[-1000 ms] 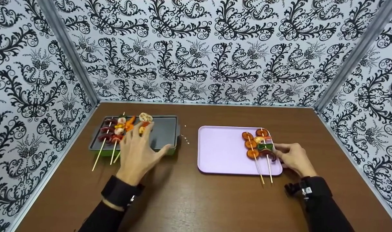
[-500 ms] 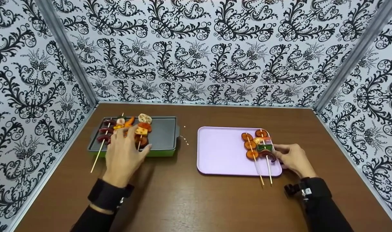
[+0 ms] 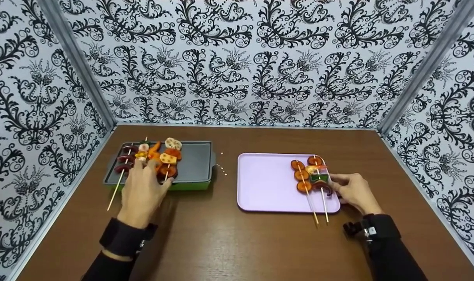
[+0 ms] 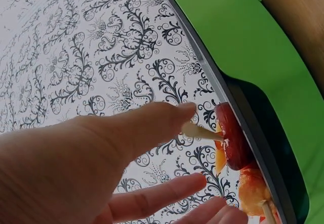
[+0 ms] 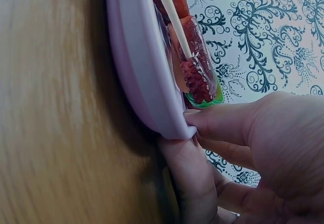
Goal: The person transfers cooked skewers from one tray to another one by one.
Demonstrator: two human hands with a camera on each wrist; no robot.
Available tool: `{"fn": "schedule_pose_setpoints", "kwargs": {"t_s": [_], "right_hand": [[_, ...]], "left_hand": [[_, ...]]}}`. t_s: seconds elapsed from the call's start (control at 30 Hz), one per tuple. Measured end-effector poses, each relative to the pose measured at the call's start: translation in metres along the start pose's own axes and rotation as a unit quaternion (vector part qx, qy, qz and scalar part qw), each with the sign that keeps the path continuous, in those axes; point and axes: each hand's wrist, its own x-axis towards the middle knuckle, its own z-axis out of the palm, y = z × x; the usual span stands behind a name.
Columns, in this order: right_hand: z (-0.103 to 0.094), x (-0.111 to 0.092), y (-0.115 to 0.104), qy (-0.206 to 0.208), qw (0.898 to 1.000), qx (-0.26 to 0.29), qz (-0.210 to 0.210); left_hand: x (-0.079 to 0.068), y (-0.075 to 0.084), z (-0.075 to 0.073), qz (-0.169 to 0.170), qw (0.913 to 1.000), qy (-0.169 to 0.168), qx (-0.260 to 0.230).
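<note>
My left hand (image 3: pixel 141 191) hovers at the front of a grey grill plate (image 3: pixel 196 160) on a green base (image 3: pixel 190 186), over the middle food skewers. Its thumb (image 4: pixel 147 125) and fingers stand apart in the left wrist view, with a stick end (image 4: pixel 202 131) just past the thumb tip. A skewer of dark red slices (image 3: pixel 124 159) lies left of the hand; one topped with a lotus root slice (image 3: pixel 173 143) lies right of it. My right hand (image 3: pixel 355 193) pinches the right rim of a lilac tray (image 3: pixel 264 183) between thumb and fingers.
On the tray's right side lie a skewer of orange-brown rounds (image 3: pixel 301 175) and a mixed skewer (image 3: pixel 319 177), their sticks overhanging the front rim. Small pale crumbs (image 3: pixel 222 168) dot the brown table (image 3: pixel 221 242) between grill and tray. Patterned walls (image 3: pixel 237 78) enclose the table.
My left hand has moved left and slightly toward me, from the lotus root skewer to the middle skewers, uncovering the former. The right hand keeps its hold on the tray.
</note>
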Motion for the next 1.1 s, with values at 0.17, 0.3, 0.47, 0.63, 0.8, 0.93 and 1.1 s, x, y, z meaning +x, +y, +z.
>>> {"fn": "schedule_pose_setpoints", "kwargs": {"t_s": [0.17, 0.3, 0.47, 0.63, 0.8, 0.93, 1.1], "right_hand": [[0.000, 0.000, 0.001, 0.002, 1.000, 0.004, -0.006], [0.002, -0.001, 0.002, 0.010, 1.000, -0.010, -0.018], [0.001, -0.002, 0.001, 0.005, 1.000, -0.001, -0.009], [0.000, 0.000, -0.002, 0.005, 1.000, -0.012, -0.005], [-0.001, 0.002, -0.003, 0.003, 1.000, -0.015, -0.007], [-0.002, 0.001, -0.001, -0.001, 1.000, -0.010, -0.005], [0.000, -0.001, 0.000, 0.001, 1.000, -0.006, -0.006]], "left_hand": [[0.000, -0.003, -0.001, 0.002, 0.9995, -0.023, -0.024], [0.002, -0.007, 0.000, -0.001, 0.9982, -0.043, -0.042], [0.007, -0.009, -0.001, 0.001, 0.9956, -0.075, -0.055], [0.010, -0.011, -0.008, -0.001, 0.9932, -0.102, -0.056], [0.012, -0.016, -0.014, -0.014, 0.9861, -0.150, -0.070], [0.013, -0.019, -0.015, -0.030, 0.9761, -0.194, -0.094], [0.014, -0.022, -0.014, -0.049, 0.9679, -0.218, -0.115]]}}
